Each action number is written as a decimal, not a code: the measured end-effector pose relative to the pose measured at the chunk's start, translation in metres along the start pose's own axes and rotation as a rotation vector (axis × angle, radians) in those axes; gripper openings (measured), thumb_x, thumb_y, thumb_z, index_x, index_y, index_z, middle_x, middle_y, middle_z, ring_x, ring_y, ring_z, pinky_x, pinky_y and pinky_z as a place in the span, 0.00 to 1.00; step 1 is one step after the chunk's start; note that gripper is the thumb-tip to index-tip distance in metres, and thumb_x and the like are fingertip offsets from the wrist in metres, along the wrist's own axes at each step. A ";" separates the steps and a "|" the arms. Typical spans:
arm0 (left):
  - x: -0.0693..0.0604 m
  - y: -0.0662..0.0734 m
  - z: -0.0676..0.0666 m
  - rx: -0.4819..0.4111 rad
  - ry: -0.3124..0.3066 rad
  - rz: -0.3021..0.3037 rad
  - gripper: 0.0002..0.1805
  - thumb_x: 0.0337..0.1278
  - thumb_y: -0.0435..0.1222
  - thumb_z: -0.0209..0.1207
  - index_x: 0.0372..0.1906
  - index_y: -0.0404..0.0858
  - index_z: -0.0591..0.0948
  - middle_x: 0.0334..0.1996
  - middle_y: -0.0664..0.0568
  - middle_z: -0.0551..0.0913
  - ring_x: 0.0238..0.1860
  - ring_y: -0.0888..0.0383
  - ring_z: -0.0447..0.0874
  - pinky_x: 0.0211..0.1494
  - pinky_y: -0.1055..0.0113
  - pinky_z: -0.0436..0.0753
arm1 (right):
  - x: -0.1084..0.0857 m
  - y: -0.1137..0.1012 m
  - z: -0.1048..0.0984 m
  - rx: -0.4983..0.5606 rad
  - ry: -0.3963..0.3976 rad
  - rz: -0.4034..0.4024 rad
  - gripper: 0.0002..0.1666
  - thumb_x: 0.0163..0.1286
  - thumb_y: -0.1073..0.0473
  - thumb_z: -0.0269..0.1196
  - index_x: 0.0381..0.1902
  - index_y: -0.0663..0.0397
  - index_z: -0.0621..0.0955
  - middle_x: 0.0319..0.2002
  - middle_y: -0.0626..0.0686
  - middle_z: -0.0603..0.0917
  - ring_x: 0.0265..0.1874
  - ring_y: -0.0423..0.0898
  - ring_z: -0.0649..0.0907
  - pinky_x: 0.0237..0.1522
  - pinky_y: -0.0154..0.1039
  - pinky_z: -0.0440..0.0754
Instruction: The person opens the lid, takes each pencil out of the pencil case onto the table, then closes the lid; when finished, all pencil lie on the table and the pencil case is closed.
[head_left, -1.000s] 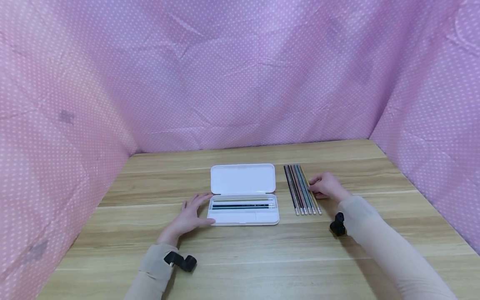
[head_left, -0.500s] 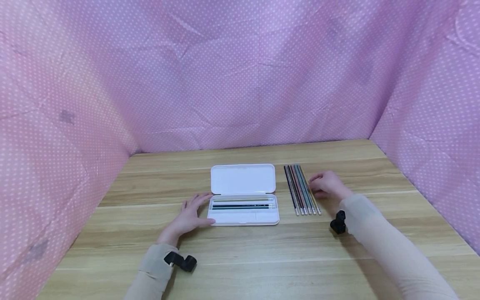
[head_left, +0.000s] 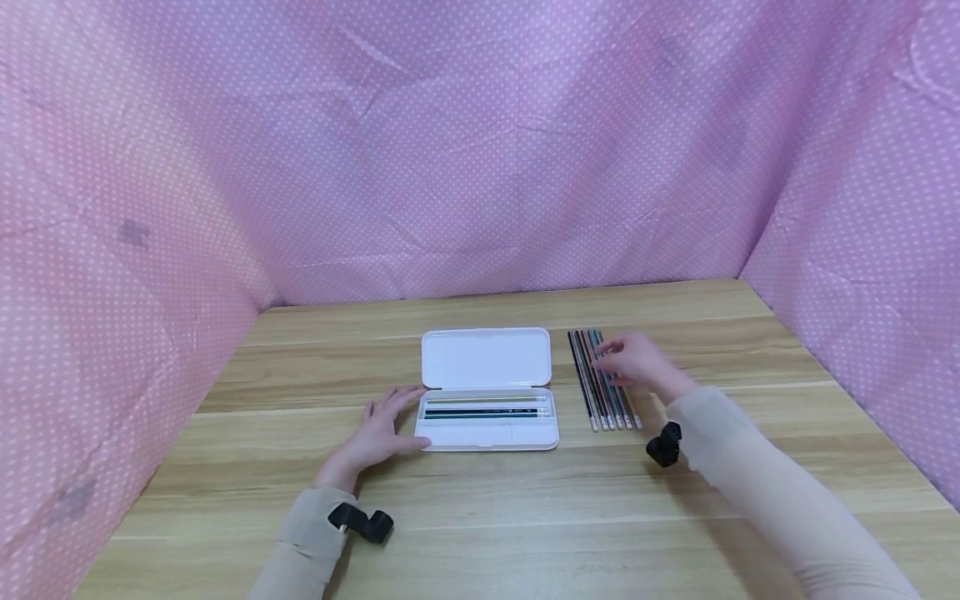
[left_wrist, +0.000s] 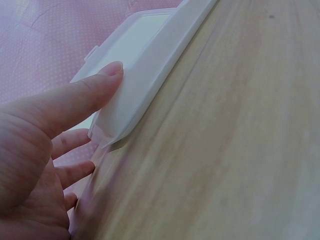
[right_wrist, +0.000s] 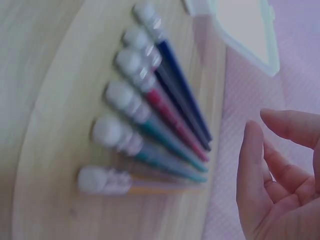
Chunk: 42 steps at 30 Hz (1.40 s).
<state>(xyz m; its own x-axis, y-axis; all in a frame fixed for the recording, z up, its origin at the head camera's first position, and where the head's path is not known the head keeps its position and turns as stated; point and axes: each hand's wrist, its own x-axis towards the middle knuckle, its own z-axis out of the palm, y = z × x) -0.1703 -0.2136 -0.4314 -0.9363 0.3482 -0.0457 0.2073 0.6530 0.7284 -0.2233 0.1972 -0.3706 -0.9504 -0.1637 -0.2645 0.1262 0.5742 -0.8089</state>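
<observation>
Pencils (head_left: 601,392), six: row on table (head_left: 495,517), right of white case (head_left: 465,435) | left hand (head_left: 375,433): fingers spread, touching case's left end | right hand (head_left: 637,362): over pencils, thumb and fingertip narrowly apart, contact unclear

Left hand (head_left: 377,437) has the thumb stuck out well apart from some pretty straight fingers. Right hand (head_left: 636,363) is looser, fingers a bit bent, with a gap between thumb and index tip. Both forearms (head_left: 787,492) angle inward, fwiw.
</observation>
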 end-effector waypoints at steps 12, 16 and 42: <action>0.001 -0.001 0.000 -0.013 -0.005 -0.005 0.45 0.44 0.44 0.70 0.70 0.44 0.64 0.72 0.42 0.57 0.74 0.35 0.36 0.69 0.36 0.27 | 0.000 -0.030 0.022 0.018 -0.031 -0.056 0.22 0.64 0.63 0.61 0.55 0.67 0.75 0.36 0.54 0.76 0.42 0.52 0.81 0.43 0.43 0.85; 0.001 -0.001 0.000 -0.015 -0.008 -0.003 0.45 0.44 0.44 0.71 0.70 0.44 0.63 0.72 0.42 0.57 0.74 0.35 0.36 0.68 0.36 0.26 | 0.000 -0.039 0.029 0.016 -0.054 -0.090 0.21 0.64 0.63 0.61 0.53 0.67 0.76 0.35 0.53 0.76 0.39 0.49 0.80 0.44 0.46 0.84; 0.002 -0.003 0.000 -0.026 -0.005 0.015 0.45 0.44 0.43 0.70 0.70 0.43 0.64 0.72 0.42 0.58 0.74 0.36 0.36 0.68 0.36 0.27 | 0.004 -0.068 0.103 -0.286 -0.167 -0.352 0.19 0.59 0.62 0.67 0.49 0.56 0.80 0.41 0.53 0.83 0.40 0.45 0.81 0.44 0.39 0.82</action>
<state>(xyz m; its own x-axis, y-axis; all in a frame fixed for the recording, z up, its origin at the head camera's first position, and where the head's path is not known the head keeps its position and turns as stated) -0.1725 -0.2150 -0.4337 -0.9316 0.3614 -0.0386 0.2136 0.6303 0.7463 -0.2061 0.0745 -0.3704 -0.8598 -0.5006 -0.1002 -0.3003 0.6546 -0.6937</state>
